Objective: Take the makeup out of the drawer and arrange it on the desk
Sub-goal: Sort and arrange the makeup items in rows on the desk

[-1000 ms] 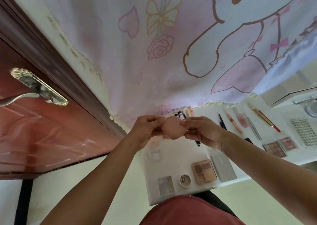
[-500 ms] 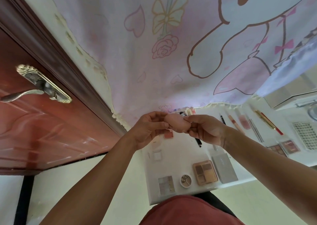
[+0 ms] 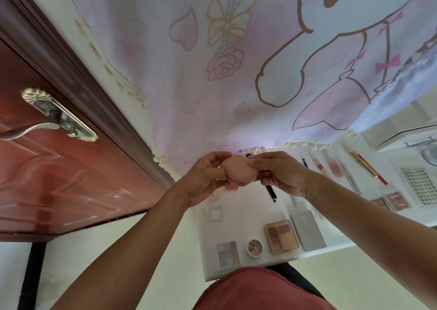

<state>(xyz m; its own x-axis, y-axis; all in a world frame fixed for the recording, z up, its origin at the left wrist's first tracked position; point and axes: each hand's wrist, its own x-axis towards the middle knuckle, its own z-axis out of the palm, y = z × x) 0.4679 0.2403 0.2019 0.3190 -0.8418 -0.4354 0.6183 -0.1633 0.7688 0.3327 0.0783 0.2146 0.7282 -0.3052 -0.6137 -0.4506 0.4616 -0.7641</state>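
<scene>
**A:** Both hands are on it. The left hand [image 3: 203, 179] and the right hand [image 3: 281, 175] pinch the round peach item [image 3: 240, 169] from opposite sides, with fingers and thumbs curled round its rim. It could be a puff or a small case; I cannot tell which.

**B:** What has changed in the last second?

**A:** Very little. The item has barely shifted and neither hand has let go. The hands have lifted a touch, so a small pink compact [image 3: 231, 186] now shows beneath them.

**B:** What does that mean for the job?

**A:** I'd say it is being looked over, not placed. It still needs a spot.

**B:** Where is it now?

**A:** It is in the air over the counter [image 3: 246, 215], well beyond the brown palette [image 3: 281, 236] on the wall side. A black pencil [image 3: 270, 191] lies between the two. A grey box [image 3: 308, 230] sits just beside the palette, with a little round pot [image 3: 255, 248] on its other side. The drawer is out of view.
</scene>
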